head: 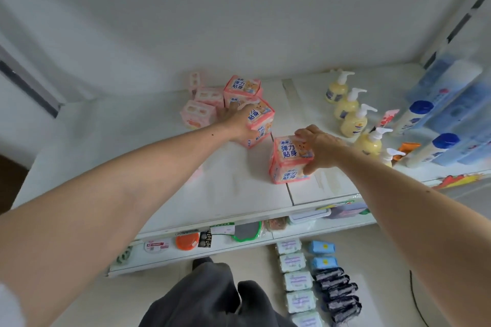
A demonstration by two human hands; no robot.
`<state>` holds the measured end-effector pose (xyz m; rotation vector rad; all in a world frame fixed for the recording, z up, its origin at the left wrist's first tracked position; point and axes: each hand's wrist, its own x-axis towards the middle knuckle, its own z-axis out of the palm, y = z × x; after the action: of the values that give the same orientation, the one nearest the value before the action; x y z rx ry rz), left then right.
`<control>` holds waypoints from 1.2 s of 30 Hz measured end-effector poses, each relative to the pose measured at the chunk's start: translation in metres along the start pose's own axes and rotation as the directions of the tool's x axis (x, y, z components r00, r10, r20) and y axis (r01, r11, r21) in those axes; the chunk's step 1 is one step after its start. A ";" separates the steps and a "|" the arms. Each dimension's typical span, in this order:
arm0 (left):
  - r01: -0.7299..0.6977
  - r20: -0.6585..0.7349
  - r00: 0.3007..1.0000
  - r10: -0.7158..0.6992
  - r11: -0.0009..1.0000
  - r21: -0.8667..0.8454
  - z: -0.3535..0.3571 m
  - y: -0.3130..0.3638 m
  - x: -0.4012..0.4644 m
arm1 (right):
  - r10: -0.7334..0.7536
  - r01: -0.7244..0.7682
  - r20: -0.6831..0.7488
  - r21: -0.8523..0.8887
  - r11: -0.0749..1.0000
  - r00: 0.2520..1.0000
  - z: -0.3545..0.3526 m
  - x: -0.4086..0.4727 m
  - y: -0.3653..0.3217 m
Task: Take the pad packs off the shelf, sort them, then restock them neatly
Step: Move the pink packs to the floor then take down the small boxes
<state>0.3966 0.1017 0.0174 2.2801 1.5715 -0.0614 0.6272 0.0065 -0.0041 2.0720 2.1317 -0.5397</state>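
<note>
A: Where do the packs stand?

B: One pink pack [291, 160] sits near the front edge of the shelf [218, 194], about mid-width. The right hand [320, 150] has its fingers curled over the top and right side, thumb low on the front face. It is clamped on that pack.

A: And the left?

B: The left hand [239, 121] reaches further back and wraps a tilted pack [261, 121], which leans against another pink pack [243, 89] behind it. Fingers look curled round it (the fingertips are hidden behind the pack, so how tight I cannot tell).

A: Anything else back there?

B: Paler pink packs [198, 111] toward the rear, left of those. Soap bottles [353, 117] line up toward the right end, with blue-capped bottles [419, 114] beyond them.

A: So which step?

B: I judge it as either clearing or restocking; sorted rows of green packs [297, 280] and dark packs [337, 289] lie on the floor [239, 263] below, which hints that sorting is under way.

A: Next move?

B: Both grips need to stay firm. The tilted one wants lifting clear without toppling its neighbour.
</note>
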 end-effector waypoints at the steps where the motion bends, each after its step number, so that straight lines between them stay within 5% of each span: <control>1: 0.007 0.011 1.000 -0.007 1.000 0.011 0.003 0.001 0.005 | 0.018 -0.018 -0.002 0.007 1.000 1.000 0.000 -0.001 0.003; 13: 0.024 -0.011 1.000 -0.022 0.984 0.174 0.025 -0.003 0.037 | 0.031 -0.030 -0.014 0.083 0.996 0.999 0.009 -0.010 0.006; 18: 0.030 -0.024 0.999 -0.028 0.996 0.085 0.031 -0.006 0.033 | 0.058 -0.054 -0.039 0.099 0.994 0.998 0.012 -0.018 0.004; 29: 0.034 -0.025 0.999 -0.049 0.916 -0.400 0.037 0.002 -0.019 | 0.108 -0.090 -0.088 0.190 0.978 0.990 0.003 -0.040 -0.005; 36: -0.065 -0.051 0.998 0.049 0.906 -0.418 0.027 0.001 -0.050 | 0.121 -0.100 -0.114 0.175 0.979 0.986 -0.004 -0.074 -0.018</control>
<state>0.3837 0.0479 0.0047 1.9915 1.3740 0.3110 0.6138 -0.0614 0.0271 2.3574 2.0844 -0.6121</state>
